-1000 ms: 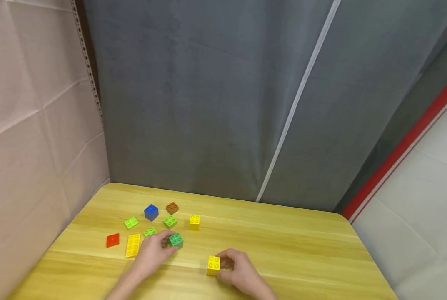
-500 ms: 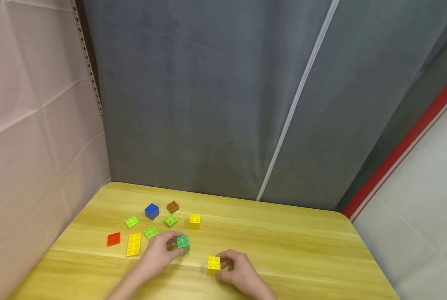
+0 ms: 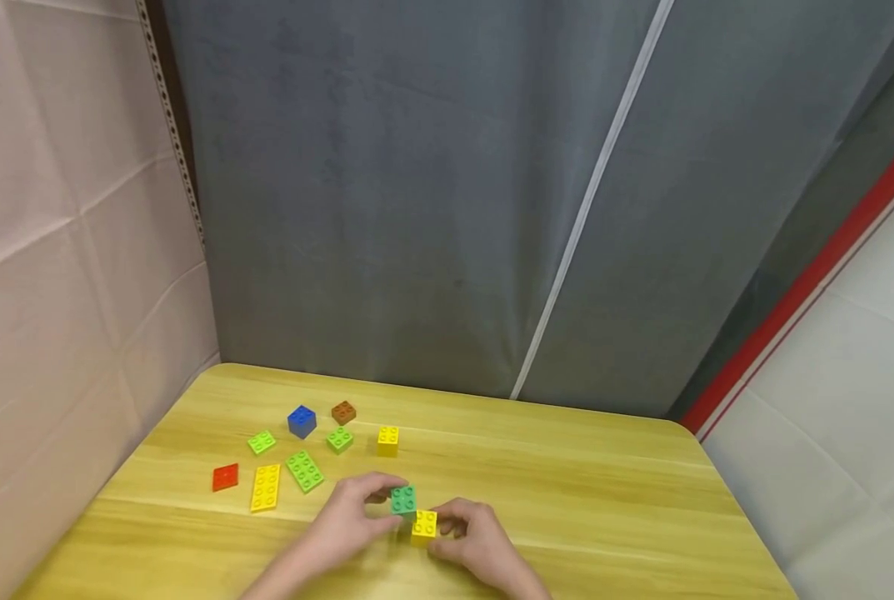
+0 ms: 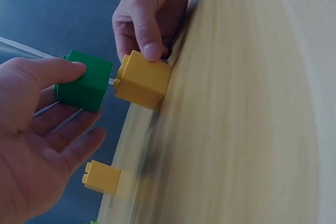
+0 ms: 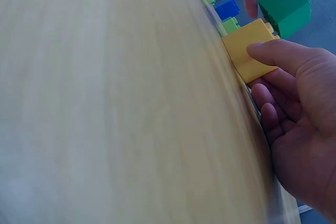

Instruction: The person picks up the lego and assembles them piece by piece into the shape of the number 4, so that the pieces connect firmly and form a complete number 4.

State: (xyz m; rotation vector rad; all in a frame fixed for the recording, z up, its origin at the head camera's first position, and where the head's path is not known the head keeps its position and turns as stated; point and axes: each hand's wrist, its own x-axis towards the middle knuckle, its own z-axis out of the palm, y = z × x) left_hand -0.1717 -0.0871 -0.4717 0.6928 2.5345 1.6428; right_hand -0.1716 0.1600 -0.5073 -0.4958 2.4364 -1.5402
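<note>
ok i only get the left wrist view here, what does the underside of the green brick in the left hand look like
Observer: The right wrist view shows the green brick in the left hand with a dark hollow in its underside.
Operator: and is there a blue brick anywhere
Observer: Yes, the head view shows a blue brick on the table, to the left of a brown brick.
Operator: ok anything red lying there too
Observer: A flat red piece, to the left of the long yellow piece.
</note>
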